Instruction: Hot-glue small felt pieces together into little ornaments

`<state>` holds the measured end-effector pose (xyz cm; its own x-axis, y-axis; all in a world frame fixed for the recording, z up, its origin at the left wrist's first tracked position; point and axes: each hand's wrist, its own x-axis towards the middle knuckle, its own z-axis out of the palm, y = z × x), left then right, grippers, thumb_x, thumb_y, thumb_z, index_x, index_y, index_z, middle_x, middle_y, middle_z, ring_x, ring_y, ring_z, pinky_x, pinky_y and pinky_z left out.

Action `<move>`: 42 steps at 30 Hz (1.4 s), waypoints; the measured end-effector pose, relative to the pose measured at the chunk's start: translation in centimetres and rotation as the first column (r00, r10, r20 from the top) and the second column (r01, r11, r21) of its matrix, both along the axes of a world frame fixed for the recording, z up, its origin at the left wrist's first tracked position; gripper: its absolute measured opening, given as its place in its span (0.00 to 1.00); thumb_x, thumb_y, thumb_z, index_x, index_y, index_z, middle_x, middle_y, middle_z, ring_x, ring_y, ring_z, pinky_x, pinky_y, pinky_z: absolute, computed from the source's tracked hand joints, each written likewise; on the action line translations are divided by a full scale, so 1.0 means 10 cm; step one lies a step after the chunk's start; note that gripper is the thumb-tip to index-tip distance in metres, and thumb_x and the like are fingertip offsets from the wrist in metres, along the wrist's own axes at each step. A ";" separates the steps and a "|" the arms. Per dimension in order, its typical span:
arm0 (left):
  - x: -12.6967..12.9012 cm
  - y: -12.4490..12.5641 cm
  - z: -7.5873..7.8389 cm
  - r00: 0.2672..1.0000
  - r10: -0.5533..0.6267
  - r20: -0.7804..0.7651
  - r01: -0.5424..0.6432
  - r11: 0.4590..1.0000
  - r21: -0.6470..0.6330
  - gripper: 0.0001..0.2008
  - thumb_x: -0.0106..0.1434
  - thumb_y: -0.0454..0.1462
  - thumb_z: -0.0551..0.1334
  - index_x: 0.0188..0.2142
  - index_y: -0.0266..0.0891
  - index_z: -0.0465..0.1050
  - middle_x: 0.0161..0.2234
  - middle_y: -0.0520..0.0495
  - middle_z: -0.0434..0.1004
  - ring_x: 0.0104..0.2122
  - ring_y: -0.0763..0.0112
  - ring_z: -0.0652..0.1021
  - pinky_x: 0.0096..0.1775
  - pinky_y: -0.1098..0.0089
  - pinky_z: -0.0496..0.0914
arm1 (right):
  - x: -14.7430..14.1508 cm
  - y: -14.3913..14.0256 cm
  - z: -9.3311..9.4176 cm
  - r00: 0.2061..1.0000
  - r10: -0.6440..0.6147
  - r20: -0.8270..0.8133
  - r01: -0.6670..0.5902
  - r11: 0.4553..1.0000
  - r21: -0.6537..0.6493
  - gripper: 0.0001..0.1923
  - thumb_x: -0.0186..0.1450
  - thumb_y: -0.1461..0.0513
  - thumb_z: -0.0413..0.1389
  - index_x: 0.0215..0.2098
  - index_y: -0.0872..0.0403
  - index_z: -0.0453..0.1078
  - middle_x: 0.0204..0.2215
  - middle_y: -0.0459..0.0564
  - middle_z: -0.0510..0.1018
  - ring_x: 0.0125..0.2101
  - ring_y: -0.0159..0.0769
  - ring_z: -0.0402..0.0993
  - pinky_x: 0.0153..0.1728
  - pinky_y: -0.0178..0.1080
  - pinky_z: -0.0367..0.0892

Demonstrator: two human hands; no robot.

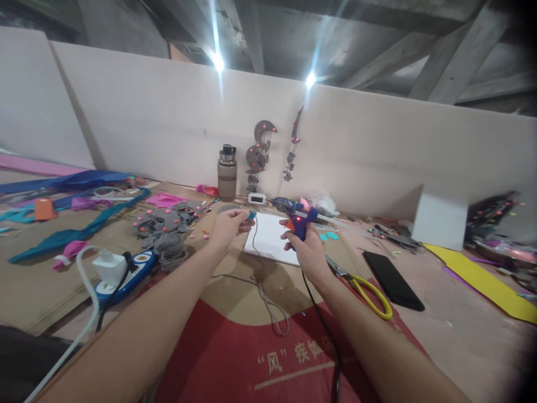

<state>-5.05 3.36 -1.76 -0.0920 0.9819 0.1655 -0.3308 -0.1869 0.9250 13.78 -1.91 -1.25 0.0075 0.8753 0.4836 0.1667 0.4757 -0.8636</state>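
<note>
My left hand [233, 228] pinches a small teal piece [252, 215] at the fingertips. From there a thin grey cord [259, 251] hangs down and lies in loops on the cardboard [235, 305]. In my right hand [307, 244] is a blue hot glue gun [302, 219] with an orange trigger and a lit red light. Its black cable [321, 313] runs toward me under the forearm. Between and behind both hands lies a white sheet [268, 238]. Small turquoise pieces [329, 236] sit right of the glue gun.
Yellow-handled scissors [371, 294] and a black phone [393, 280] lie at right. A blue power strip [126, 280] with a white plug stands left, near grey felt pieces [161, 224]. A bottle [227, 174] stands at the back, by grey moon-shaped hangings [255, 158] on the white wall.
</note>
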 end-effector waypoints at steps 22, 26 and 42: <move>0.05 -0.09 0.06 0.993 -0.062 0.099 0.064 0.998 -0.015 0.12 0.46 0.37 0.68 0.28 0.32 0.72 0.25 0.47 0.75 0.25 0.73 0.76 0.32 0.70 0.70 | -0.08 -0.17 0.05 0.894 -0.155 0.421 0.118 0.987 0.113 0.11 0.62 0.61 0.49 0.42 0.54 0.64 0.34 0.51 0.75 0.33 0.37 0.69 0.36 0.39 0.62; 0.07 -0.11 0.08 0.990 -0.084 0.111 0.084 0.996 0.000 0.12 0.45 0.37 0.68 0.28 0.32 0.72 0.25 0.47 0.75 0.25 0.73 0.76 0.32 0.70 0.71 | -0.08 -0.18 0.05 0.893 -0.160 0.422 0.124 0.986 0.113 0.11 0.62 0.60 0.49 0.43 0.54 0.64 0.34 0.51 0.75 0.33 0.37 0.69 0.37 0.39 0.62; 0.10 -0.11 0.10 0.988 -0.090 0.122 0.090 0.996 0.002 0.09 0.45 0.34 0.69 0.26 0.31 0.73 0.24 0.46 0.76 0.25 0.72 0.76 0.37 0.66 0.72 | -0.08 -0.19 0.06 0.874 -0.200 0.442 0.156 0.979 0.134 0.12 0.62 0.61 0.49 0.44 0.56 0.63 0.34 0.52 0.74 0.32 0.38 0.68 0.37 0.40 0.62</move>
